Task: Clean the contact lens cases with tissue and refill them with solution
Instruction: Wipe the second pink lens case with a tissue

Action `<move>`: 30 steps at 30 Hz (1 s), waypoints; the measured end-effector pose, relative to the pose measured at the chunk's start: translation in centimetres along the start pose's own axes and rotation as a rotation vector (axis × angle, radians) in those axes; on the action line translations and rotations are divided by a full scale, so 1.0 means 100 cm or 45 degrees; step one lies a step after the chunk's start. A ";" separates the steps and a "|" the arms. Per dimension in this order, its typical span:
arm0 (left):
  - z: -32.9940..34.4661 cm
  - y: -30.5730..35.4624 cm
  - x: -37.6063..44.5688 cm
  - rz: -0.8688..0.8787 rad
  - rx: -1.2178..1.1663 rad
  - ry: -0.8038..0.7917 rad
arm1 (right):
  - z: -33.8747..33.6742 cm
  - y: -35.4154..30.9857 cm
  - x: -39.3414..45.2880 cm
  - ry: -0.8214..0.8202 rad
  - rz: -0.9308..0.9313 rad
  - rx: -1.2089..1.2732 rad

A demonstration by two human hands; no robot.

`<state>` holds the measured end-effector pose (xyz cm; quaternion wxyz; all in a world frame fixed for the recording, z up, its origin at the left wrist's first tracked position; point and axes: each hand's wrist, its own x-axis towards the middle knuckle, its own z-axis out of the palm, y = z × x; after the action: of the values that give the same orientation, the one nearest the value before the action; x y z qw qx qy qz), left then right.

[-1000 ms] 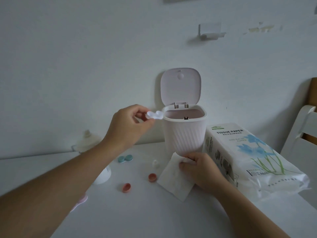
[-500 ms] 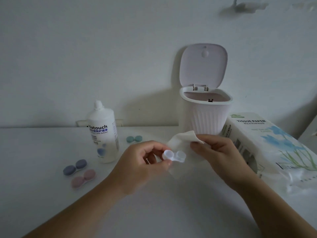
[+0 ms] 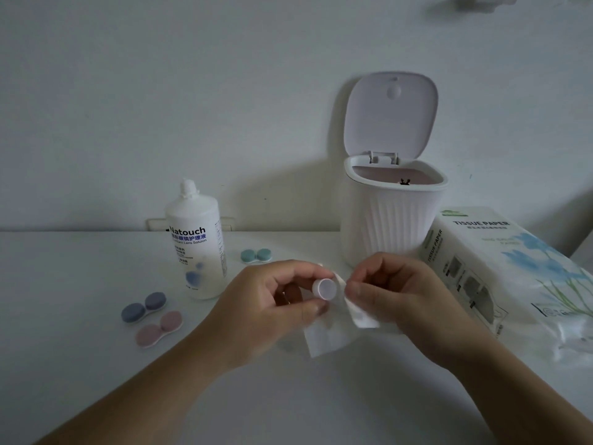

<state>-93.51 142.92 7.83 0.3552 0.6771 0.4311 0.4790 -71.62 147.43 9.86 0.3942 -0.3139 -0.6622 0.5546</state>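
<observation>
My left hand [image 3: 269,311] holds an open, clear lens case [image 3: 324,288] between thumb and fingers, one round well facing me. My right hand [image 3: 398,295] pinches a white tissue [image 3: 330,337] that hangs right beside the case and touches it. The white solution bottle [image 3: 195,242] stands upright at the left. Three capped lens cases lie on the table: a teal lens case [image 3: 256,255] behind my left hand, a blue-purple lens case [image 3: 143,307] and a pink lens case [image 3: 159,329] at the left.
A small white ribbed bin [image 3: 390,216] with its lid up stands against the wall behind my hands. A pack of tissue paper [image 3: 500,268] lies at the right. The white table [image 3: 64,364] meets a white wall at the back.
My left hand brought the clear case down from the bin's rim to in front of me and turned it. My right hand lifted the tissue off the table up to the case.
</observation>
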 end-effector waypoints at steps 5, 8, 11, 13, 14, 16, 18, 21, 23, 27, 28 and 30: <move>-0.001 0.005 -0.001 0.053 0.080 0.031 | 0.000 -0.001 -0.002 -0.167 0.119 -0.089; -0.002 0.004 -0.001 0.082 0.208 0.066 | -0.002 0.001 -0.001 -0.201 0.140 -0.129; 0.000 0.004 -0.002 0.158 0.318 0.112 | -0.002 0.002 0.000 -0.184 0.122 -0.100; 0.002 0.003 -0.003 0.213 0.366 0.160 | -0.002 0.004 0.000 -0.164 0.091 -0.102; 0.004 0.001 -0.004 0.237 0.378 0.188 | -0.001 0.004 0.000 -0.145 0.071 -0.112; 0.010 -0.001 -0.006 0.299 0.389 0.237 | 0.000 0.006 0.000 -0.096 0.029 -0.128; 0.016 -0.001 -0.006 0.370 0.415 0.271 | 0.001 0.007 0.001 -0.060 0.003 -0.127; 0.014 0.001 -0.004 0.388 0.468 0.287 | 0.002 0.007 0.000 -0.057 0.009 -0.085; 0.009 0.003 -0.002 0.399 0.533 0.267 | 0.003 0.006 0.000 -0.105 0.036 -0.118; 0.004 0.005 -0.003 0.359 0.537 0.151 | 0.004 0.006 -0.002 -0.216 0.086 -0.272; 0.005 0.005 -0.003 0.362 0.533 0.146 | 0.004 0.006 -0.002 -0.214 0.082 -0.278; 0.006 0.004 -0.003 0.414 0.560 0.196 | 0.005 0.006 -0.002 -0.181 0.051 -0.239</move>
<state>-92.86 142.45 7.94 0.0843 0.7598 0.4360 0.4748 -71.94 147.14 9.23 0.3038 -0.3226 -0.7311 0.5188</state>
